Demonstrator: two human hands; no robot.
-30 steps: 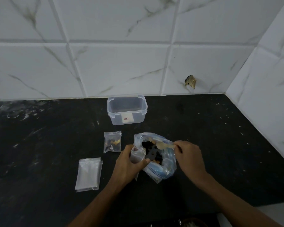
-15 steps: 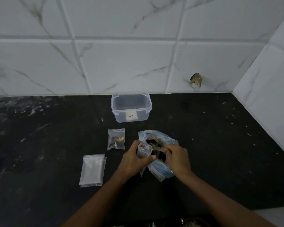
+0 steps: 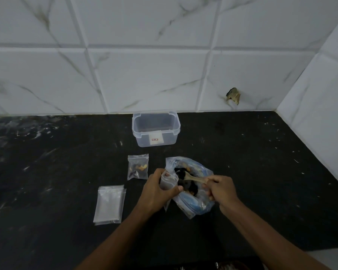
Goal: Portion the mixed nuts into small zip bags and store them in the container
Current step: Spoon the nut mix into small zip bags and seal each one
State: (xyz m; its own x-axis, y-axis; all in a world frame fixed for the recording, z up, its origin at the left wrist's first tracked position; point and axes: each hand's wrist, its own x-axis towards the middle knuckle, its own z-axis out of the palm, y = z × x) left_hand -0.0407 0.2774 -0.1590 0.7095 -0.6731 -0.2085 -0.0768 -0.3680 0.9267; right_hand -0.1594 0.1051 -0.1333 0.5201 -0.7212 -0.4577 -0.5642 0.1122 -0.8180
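Small zip bag within left hand fingers.

A home kitchen corner: black stone counter against marble-look wall tiles.

We see a black stone countertop, flecked with pale specks and smears, running back to a wall of large white marble-look tiles with grey-brown veins. A second tiled wall meets it at the right corner. A chipped hole breaks one tile. The light is dim.
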